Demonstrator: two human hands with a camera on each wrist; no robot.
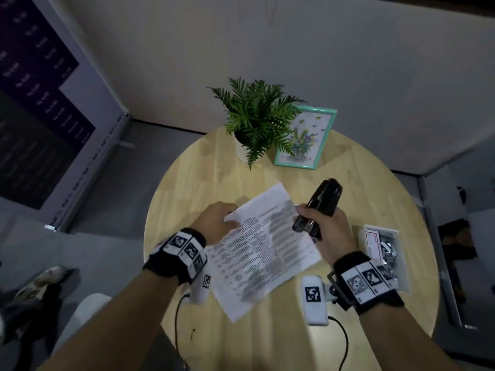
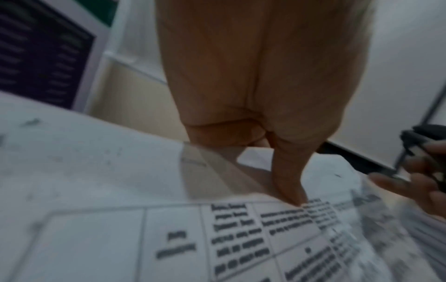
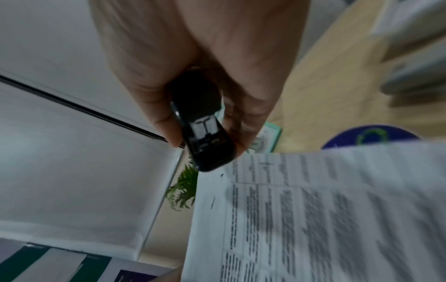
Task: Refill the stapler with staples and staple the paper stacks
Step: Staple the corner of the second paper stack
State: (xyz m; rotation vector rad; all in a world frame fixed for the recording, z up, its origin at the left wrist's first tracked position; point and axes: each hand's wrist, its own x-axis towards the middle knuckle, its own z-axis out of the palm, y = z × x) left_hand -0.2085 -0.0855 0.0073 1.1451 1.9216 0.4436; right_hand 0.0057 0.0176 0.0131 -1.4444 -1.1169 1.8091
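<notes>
A: Wrist-worn cameras and marker bands are seen closest, on both forearms. What is held by each hand?

B: By the left hand (image 1: 218,223) the paper stack (image 1: 263,249) is pinched at its far left corner, thumb on top and fingers curled beneath. By the right hand (image 1: 325,228) the stapler (image 1: 318,207) is gripped, fingers and thumb wrapped round its body.

A: Where is the stack kept?

B: It is raised above the tabletop (image 1: 356,183), tilted, between the 2 hands. Only 1 stack can be made out; whether more lie elsewhere cannot be told.

A: And the relation that matters for the coming move?

B: The stapler lies just beside the stack's right edge, near its far right corner. Its long axis is pointed up and away, with 1 end down by the paper. From the right wrist view, the black end (image 3: 205,145) is seen just off the sheet's corner (image 3: 217,177), not yet over it. The right hand is the nearer to that corner.

A: So what is called for?

B: Probably the corner must be fed into the stapler's mouth before it is squeezed. Whether the mouth faces the paper cannot be told.

A: Has the refill been done?

B: That cannot be confirmed. A box of staples (image 1: 385,245) is left open on the tabletop at the right, behind the right wrist.
</notes>
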